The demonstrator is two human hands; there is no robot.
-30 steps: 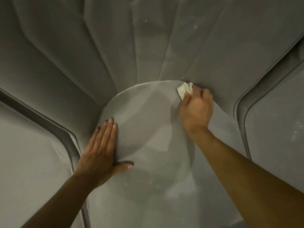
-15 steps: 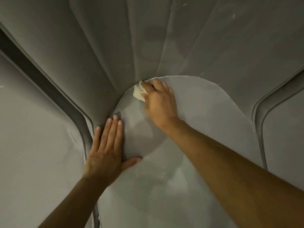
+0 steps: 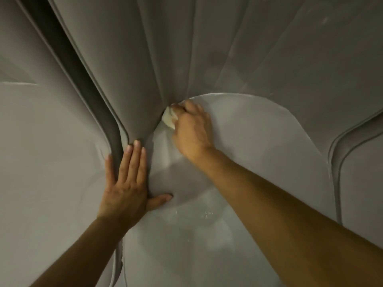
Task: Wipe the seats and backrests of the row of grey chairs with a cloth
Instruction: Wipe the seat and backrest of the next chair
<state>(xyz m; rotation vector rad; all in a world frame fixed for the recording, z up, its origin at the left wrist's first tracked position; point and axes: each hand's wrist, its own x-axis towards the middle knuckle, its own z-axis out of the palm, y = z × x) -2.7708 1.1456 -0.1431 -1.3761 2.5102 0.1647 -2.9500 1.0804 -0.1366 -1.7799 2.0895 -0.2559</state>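
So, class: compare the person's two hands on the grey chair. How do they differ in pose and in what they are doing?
The left hand lies flat with fingers stretched out; the right hand is curled into a fist. The left hand holds nothing; the right hand grips a pale cloth. The left hand rests at the seat's left edge; the right hand presses where the seat meets the backrest. Both hands touch the same chair.

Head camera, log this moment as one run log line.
right hand: cloth bunched, pressed at seat back-left edge | left hand: flat, bracing seat's left side | backrest: untouched
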